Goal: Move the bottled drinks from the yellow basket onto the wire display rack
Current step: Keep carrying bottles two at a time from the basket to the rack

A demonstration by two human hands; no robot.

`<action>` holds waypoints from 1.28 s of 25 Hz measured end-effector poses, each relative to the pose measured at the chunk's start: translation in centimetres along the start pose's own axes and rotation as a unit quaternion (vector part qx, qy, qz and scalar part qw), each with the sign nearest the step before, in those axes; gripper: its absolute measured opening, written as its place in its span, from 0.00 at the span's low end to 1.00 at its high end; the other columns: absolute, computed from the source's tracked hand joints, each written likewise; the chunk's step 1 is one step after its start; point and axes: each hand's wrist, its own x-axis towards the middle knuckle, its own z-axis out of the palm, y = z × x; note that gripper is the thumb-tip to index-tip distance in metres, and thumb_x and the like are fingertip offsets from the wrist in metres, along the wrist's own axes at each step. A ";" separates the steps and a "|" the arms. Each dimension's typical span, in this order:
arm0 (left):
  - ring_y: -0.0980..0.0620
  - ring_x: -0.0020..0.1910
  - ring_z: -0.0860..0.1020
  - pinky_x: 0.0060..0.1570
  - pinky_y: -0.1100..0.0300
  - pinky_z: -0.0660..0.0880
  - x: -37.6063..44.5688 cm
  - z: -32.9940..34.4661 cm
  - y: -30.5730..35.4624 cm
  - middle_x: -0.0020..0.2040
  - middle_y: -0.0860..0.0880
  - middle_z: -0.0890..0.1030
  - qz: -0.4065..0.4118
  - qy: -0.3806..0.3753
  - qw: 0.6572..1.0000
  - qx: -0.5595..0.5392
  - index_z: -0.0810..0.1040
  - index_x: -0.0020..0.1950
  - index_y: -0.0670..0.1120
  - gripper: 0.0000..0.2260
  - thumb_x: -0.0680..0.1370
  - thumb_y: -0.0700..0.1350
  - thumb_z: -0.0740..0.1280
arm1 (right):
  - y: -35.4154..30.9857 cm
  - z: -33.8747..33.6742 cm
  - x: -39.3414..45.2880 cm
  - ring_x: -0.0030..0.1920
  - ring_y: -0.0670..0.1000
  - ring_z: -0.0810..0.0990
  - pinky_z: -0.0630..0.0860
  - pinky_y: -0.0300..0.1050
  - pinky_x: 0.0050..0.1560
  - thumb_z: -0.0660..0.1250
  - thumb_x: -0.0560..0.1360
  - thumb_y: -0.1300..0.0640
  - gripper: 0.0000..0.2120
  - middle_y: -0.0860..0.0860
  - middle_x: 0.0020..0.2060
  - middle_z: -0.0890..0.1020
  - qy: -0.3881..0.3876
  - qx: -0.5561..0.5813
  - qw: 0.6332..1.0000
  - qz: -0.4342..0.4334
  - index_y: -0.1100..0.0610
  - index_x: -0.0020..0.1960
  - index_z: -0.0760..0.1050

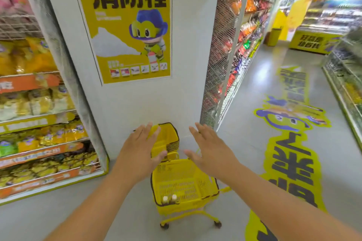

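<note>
A yellow basket (203,174) stands on a small wheeled trolley on the floor below me. Two bottled drinks with pale caps (169,199) stand upright in its near left corner. My left hand (142,147) hovers open above the basket's far left, fingers spread, holding nothing. My right hand (211,146) hovers open above the basket's far right, also holding nothing. Wire display racks (229,49) with mesh sides line the aisle to the right of the pillar.
A stack of yellow baskets (168,139) sits on the floor against a white pillar (188,45) bearing a yellow poster. Snack shelves (39,103) stand at left. A person in yellow (299,10) stands far down the aisle. Large floor stickers (288,143) lie at right.
</note>
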 end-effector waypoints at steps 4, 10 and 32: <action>0.48 0.83 0.47 0.79 0.51 0.50 6.5 6.2 -0.5 0.84 0.51 0.48 0.000 -0.044 0.999 -0.022 0.51 0.84 0.56 0.37 0.79 0.68 0.58 | 5.7 4.4 6.1 0.83 0.51 0.48 0.59 0.55 0.79 0.56 0.81 0.33 0.38 0.48 0.84 0.49 -0.044 0.035 0.998 0.003 0.48 0.84 0.48; 0.51 0.83 0.48 0.79 0.53 0.51 12.2 16.8 -1.8 0.84 0.53 0.48 -0.071 -0.134 0.988 -0.038 0.50 0.83 0.57 0.37 0.79 0.69 0.58 | 13.8 13.2 15.5 0.83 0.52 0.50 0.56 0.54 0.79 0.57 0.82 0.34 0.39 0.49 0.84 0.51 -0.148 0.064 0.985 -0.061 0.50 0.85 0.49; 0.47 0.82 0.50 0.75 0.46 0.62 6.2 59.3 -11.0 0.84 0.49 0.53 -0.163 -0.453 0.869 -0.112 0.53 0.84 0.54 0.39 0.79 0.60 0.68 | 20.9 59.9 15.3 0.82 0.55 0.54 0.65 0.55 0.75 0.61 0.81 0.36 0.40 0.49 0.84 0.54 -0.474 0.163 0.865 -0.014 0.50 0.84 0.48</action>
